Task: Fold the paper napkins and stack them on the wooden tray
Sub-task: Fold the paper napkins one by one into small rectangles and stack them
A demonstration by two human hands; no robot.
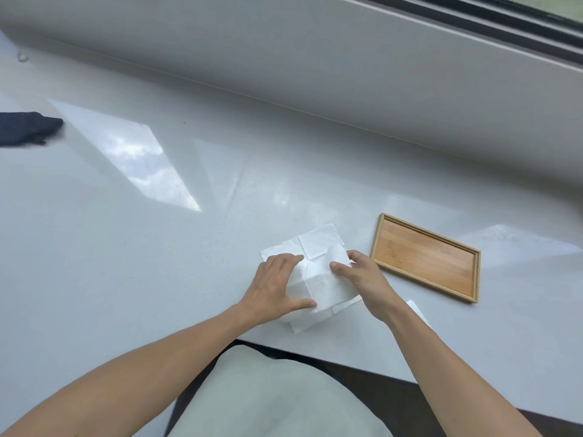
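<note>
The white paper napkin [318, 275], lying on the glossy white table [157, 247] just left of the empty rectangular wooden tray [426, 257], is pressed flat under the spread left hand [274, 288] while the right hand [359, 275], fingers on its edge, should crease with edges aligned.

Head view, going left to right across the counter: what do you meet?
Dark cloth → left hand → napkins → right hand → wooden tray.
</note>
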